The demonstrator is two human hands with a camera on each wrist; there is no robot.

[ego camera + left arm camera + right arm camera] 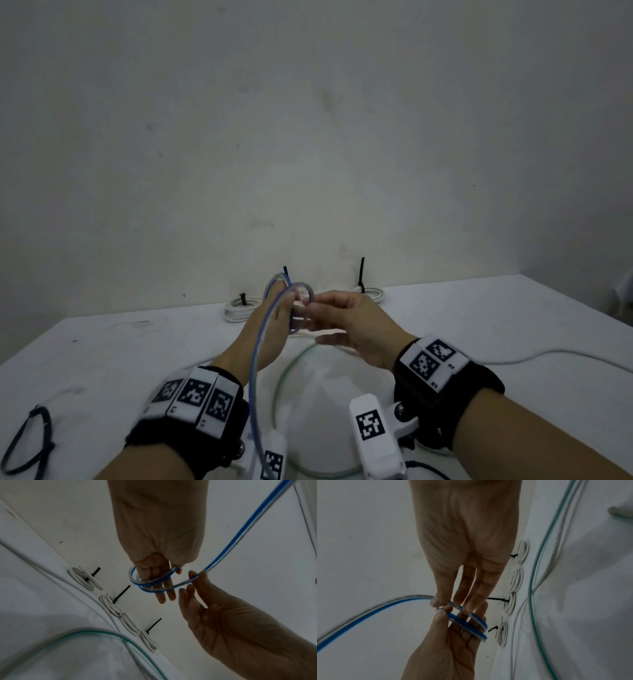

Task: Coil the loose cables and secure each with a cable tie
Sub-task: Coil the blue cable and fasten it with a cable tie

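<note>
two hands winding a blue cable into a small coil above a white bench.

the left hand (274,318) holds its fingers (163,588) fairly straight, with two or so turns of the blue cable (255,370) looped around them. the right hand (356,325), at about 3 o'clock from the coil and touching it, pinches the cable between thumb and fingertips (436,600). the loose length runs from that pinch toward 6 o'clock, back past the left wrist, so the next turn likely comes from there. the coil's plane stands roughly upright. on the bench (496,325), white coiled cables (109,605) with black cable ties (121,593) sit in a row at 12 o'clock by a plain grey wall (308,120). a green cable (284,373) lies loose below the hands, and loose black ties (30,442) lie at 8 o'clock.
</note>
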